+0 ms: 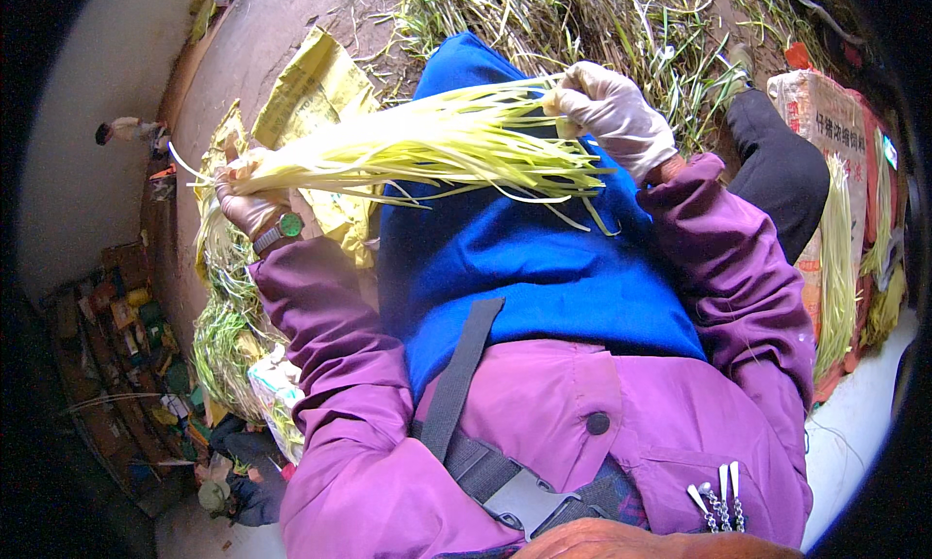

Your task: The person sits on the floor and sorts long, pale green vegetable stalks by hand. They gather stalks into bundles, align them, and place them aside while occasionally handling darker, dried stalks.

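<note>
A long bundle of pale yellow blanched chives stretches across in front of me, above the blue cloth over my lap. My left hand, in a thin whitish glove and with a green-faced watch at the wrist, grips the bundle's pale end. At the other end, my gloved right hand has its fingers curled around some leaf tips. Several loose tips hang below that hand. Glare washes out the middle of the bundle.
Withered green leaves cover the ground ahead. A yellow woven sack lies left of centre. On the right are a dark-trousered leg and a printed sack with more chives against it. Two people are at the left.
</note>
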{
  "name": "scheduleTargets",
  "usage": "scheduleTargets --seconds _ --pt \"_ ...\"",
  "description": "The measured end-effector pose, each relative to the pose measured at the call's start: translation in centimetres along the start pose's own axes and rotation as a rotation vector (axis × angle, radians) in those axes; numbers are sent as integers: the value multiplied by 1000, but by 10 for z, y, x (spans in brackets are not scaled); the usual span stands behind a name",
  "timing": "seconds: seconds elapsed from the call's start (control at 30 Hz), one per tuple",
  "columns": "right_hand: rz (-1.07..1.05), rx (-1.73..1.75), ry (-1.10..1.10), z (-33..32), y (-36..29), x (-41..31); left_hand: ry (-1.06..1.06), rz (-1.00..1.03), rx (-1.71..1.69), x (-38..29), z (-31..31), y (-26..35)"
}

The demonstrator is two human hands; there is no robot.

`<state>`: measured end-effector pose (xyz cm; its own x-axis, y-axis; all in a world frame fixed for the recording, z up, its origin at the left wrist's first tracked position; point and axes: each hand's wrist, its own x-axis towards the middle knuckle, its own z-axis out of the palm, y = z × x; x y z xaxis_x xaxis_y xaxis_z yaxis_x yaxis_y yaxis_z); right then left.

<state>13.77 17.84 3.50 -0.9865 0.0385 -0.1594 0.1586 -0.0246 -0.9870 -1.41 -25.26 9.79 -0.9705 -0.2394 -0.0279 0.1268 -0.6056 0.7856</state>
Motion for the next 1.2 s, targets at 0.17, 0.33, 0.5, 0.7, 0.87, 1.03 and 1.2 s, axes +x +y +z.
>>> scheduleTargets --seconds 0.17,0.33,0.5,0.7,0.87,1.03,1.2 --pt "10 424 -112 5 -21 -2 69 -2 24 -1 2 1" --pt "-48 861 -246 20 -36 4 -38 -51 0 -13 15 0" --pt "-21 926 -366 26 -44 9 13 -9 69 -19 23 -1" --pt "-43 323 -314 22 -51 4 -73 -56 -10 -24 28 -2" --pt "-705 -388 -193 31 -47 1 -81 -48 -8 -22 29 -4" --pt "-677 -937 -183 34 -42 -2 -57 -15 54 -19 29 -3" --pt "-381 -502 39 35 -39 3 -100 -59 -52 -24 38 -4"
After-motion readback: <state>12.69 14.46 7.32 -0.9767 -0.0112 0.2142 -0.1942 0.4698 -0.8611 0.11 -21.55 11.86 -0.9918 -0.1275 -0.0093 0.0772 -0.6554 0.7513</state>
